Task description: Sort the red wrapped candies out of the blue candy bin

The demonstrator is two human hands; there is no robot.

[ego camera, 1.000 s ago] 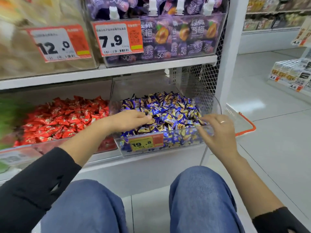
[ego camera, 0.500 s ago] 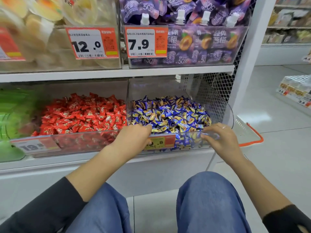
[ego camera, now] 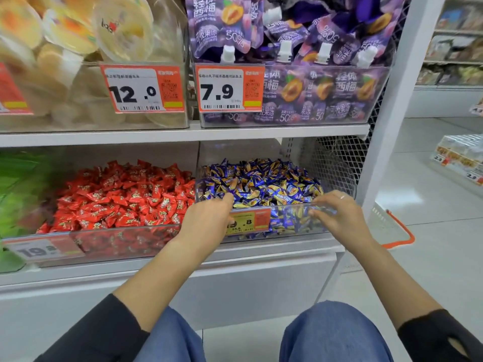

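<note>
The clear blue candy bin (ego camera: 287, 226) sits on the lower shelf, heaped with blue-and-gold wrapped candies (ego camera: 261, 181). I see no red wrapper on top of the heap. My left hand (ego camera: 206, 220) grips the bin's front wall at its left end, thumb over the rim and fingers across the orange price tag (ego camera: 261, 218). My right hand (ego camera: 339, 218) holds the same front rim at its right end, fingers curled on the wall. Just left stands the bin of red wrapped candies (ego camera: 125, 197).
A bin of green packets (ego camera: 13, 199) lies at the far left. The shelf above holds purple pouches (ego camera: 287, 95) and jelly cups (ego camera: 78, 48). A white post (ego camera: 392, 100) flanks the bin, with an orange-handled basket (ego camera: 392, 231) on the floor. My knees (ego camera: 334, 335) are below.
The blue bin, which stuck out from the shelf a second ago, now sits back in line with the red bin. My left hand came out of the candies onto the front wall.
</note>
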